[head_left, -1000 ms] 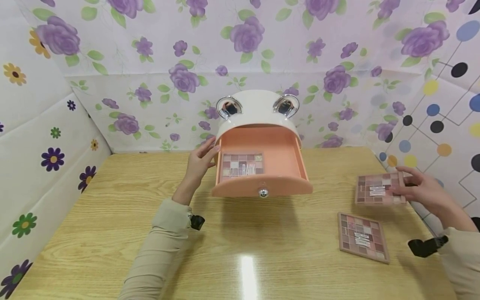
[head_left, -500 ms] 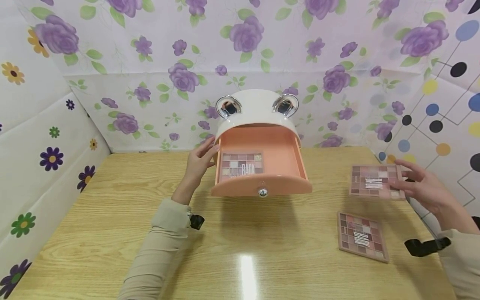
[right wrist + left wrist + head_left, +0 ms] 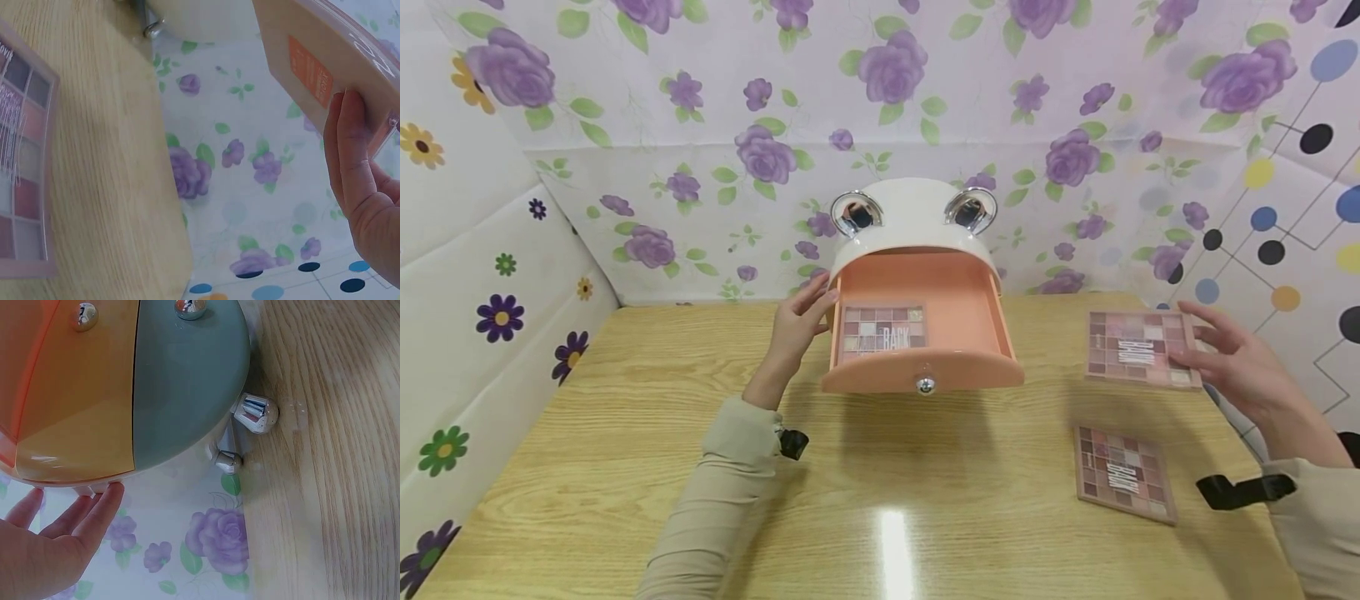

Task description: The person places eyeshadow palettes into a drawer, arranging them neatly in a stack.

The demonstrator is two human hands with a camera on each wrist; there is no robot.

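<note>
A white cabinet [image 3: 917,204] with two chrome-ringed eyes has its top peach drawer [image 3: 955,371] pulled out. Inside the drawer, at its left, lies one palette [image 3: 883,329]. My left hand [image 3: 793,333] rests against the cabinet's left side; in the left wrist view the fingertips of that hand [image 3: 69,544] touch the curved side beside orange and teal drawer fronts. My right hand [image 3: 1247,367] pinches a second palette [image 3: 1138,346] by its right edge, above the table; the right wrist view shows fingers [image 3: 353,144] under its plain back [image 3: 294,56]. A third palette [image 3: 1123,475] lies nearer on the table.
The wooden table [image 3: 625,467] ends at a floral cloth wall [image 3: 700,108] behind the cabinet. Dotted cloth [image 3: 1300,275] borders the right side, and cloth with flowers [image 3: 467,275] the left. Small chrome feet [image 3: 256,414] stand under the cabinet.
My right hand has raised the held palette and moved it slightly left, away from the table's right edge. My left hand has stayed at the cabinet's side.
</note>
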